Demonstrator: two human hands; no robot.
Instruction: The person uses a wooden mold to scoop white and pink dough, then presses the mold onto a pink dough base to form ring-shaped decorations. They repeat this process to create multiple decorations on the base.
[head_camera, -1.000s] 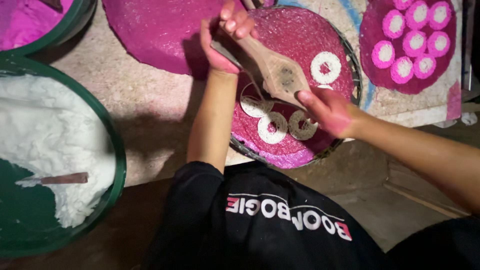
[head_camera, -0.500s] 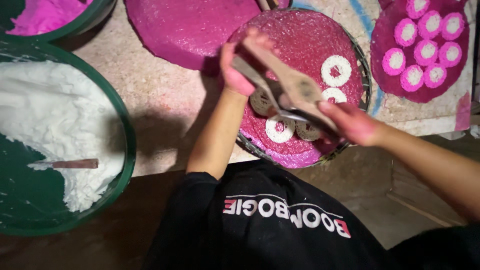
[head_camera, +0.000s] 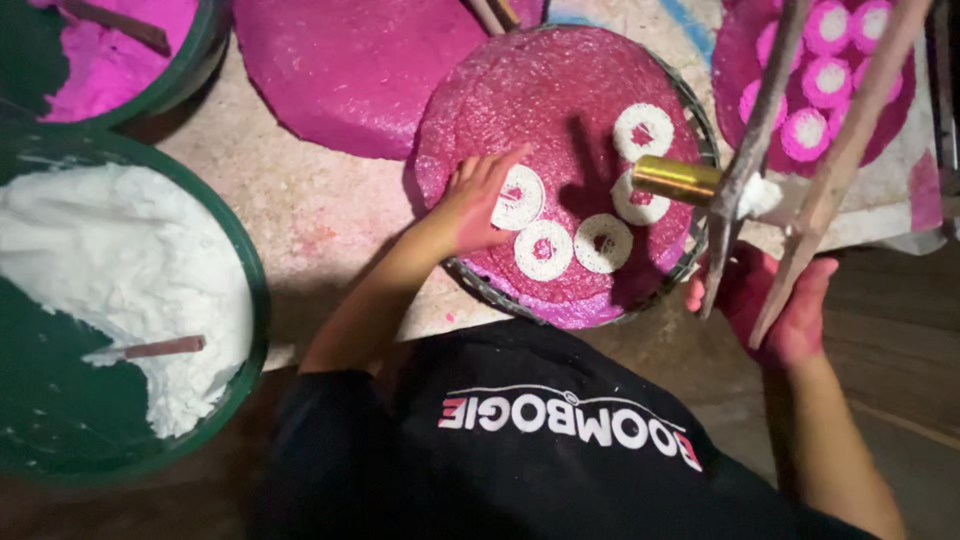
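A round tray (head_camera: 690, 262) holds a pink glittery sheet with several white rings on it. My left hand (head_camera: 478, 203) lies on the sheet, fingers spread, fingertips on one white ring (head_camera: 520, 197). My right hand (head_camera: 782, 300) is off the tray's right edge, gripping the two wooden arms of a press tool (head_camera: 770, 150). The tool has a brass tube (head_camera: 677, 180) pointing left over the tray, with white paste at its joint.
A large green tub (head_camera: 250, 300) of white powder with a stick in it sits at left. A second tub (head_camera: 190, 70) of pink powder is at top left. A pink disc (head_camera: 340, 70) lies above. Another tray (head_camera: 730, 90) of pink-and-white pieces sits at top right.
My left hand let go of the wooden tool and settled on a ring. My right hand carried the tool up and to the right. More white rings lie on the sheet.
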